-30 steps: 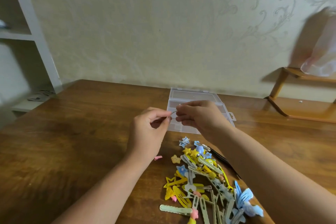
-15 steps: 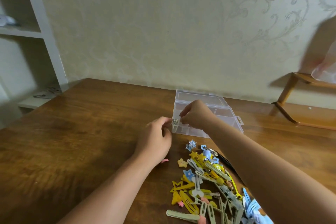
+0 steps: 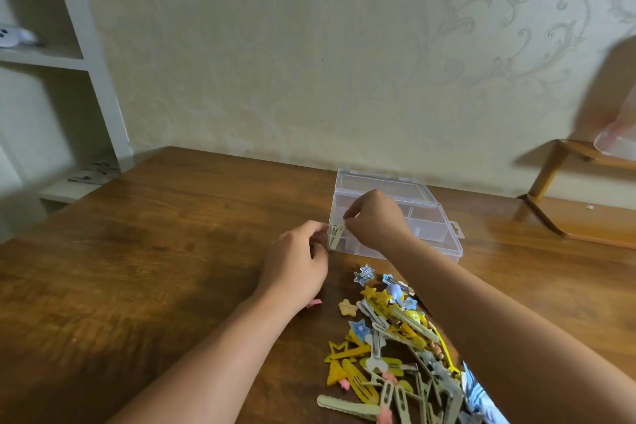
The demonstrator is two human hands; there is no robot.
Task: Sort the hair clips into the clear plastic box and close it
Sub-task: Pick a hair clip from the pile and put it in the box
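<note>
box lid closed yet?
No: the box lies open, its lid folded back toward the wall, while the right hand holds a clip at its left corner.

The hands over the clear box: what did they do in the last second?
Both hands carried a pale clip from mid-air, in front of the clear box, forward and down to its near left corner. The right hand pinches the clip there; the left hand has sunk to the table beside it, its grip hard to tell. The box stayed open, and the clip pile is untouched.
</note>
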